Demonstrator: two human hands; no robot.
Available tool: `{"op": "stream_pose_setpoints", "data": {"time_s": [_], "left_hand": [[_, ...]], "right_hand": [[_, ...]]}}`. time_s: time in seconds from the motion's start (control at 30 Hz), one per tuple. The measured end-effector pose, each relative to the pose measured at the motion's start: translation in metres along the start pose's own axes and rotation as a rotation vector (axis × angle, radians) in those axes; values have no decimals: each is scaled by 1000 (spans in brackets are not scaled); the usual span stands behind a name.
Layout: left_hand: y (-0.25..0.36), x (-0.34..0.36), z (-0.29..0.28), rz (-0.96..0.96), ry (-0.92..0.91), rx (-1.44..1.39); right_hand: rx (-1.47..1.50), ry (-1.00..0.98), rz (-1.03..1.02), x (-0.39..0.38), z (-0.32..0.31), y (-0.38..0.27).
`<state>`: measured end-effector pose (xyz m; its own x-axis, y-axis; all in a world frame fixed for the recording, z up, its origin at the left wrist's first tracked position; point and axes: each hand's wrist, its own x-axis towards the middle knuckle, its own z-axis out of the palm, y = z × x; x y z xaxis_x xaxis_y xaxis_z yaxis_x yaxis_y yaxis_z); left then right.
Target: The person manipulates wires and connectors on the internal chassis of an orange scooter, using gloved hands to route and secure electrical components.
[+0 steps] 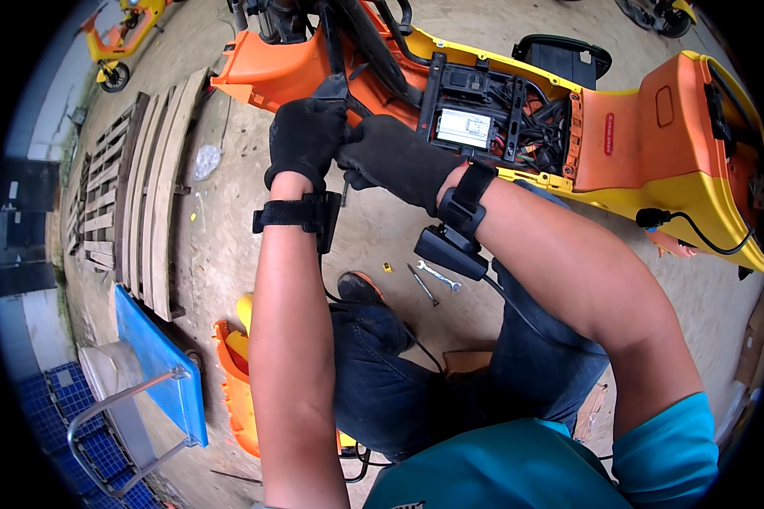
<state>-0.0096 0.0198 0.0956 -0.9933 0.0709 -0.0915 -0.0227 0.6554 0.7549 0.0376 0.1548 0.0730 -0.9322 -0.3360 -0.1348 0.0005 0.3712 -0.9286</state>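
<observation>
Along the near side of an orange and yellow scooter (603, 157), which stretches across the upper right of the view, the person's black-gloved left hand (304, 142) and right hand (397, 159) meet. The left is at the lower end of a black metal part (332, 87); the right presses against it from the side. The fingers of both are curled in and narrow; whether they hold something cannot be told, as the gloves hide it. Right of the hands, an open compartment (530, 179) shows a whitish box (464, 127) and dark wires (549, 127). On the floor (378, 237) lie a wrench (439, 276), a slim tool (423, 284) just beside it, and a small yellow object (387, 266). Farther left lie wooden pallets (148, 195).
</observation>
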Motion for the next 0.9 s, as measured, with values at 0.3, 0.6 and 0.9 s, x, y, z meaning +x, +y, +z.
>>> {"op": "stream_pose_setpoints", "data": {"time_s": [0.3,0.6,0.9], "left_hand": [[-5,-19,-21,-79,1,-176],[-26,-58,-31,-268,-300,-555],[-15,-66,-31,-399,-381,-507]], "right_hand": [[396,4,182,-1,5,-12],[-228,50,-432,28,13,35],[-115,-3,-288,27,10,30]]}}
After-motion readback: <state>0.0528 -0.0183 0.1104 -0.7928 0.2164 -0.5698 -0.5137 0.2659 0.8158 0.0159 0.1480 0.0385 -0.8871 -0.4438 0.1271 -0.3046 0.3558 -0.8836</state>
